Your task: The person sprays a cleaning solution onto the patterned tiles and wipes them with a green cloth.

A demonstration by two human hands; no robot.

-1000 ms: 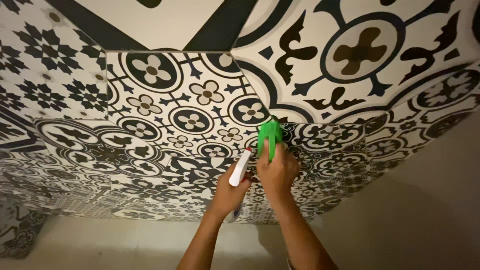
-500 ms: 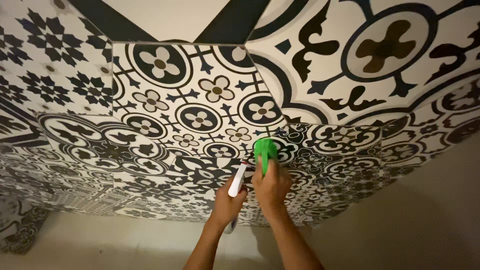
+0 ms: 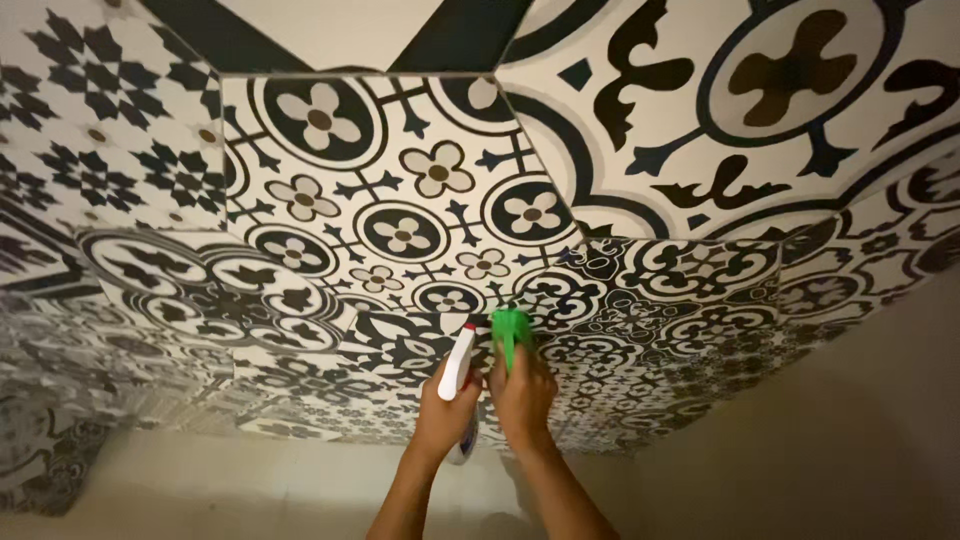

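Head view: my right hand [image 3: 522, 395] closed around green scrubber [image 3: 511, 333], pressed flat on patterned tile wall [image 3: 400, 200]. My left hand [image 3: 445, 415] wrapped around white spray bottle [image 3: 458, 372], just left of scrubber, nozzle red. Risk: bottle nozzle may knock wall or scrubber, hands being so close together. Plain beige surface [image 3: 850, 450] right of scrubber; nothing obstructs.
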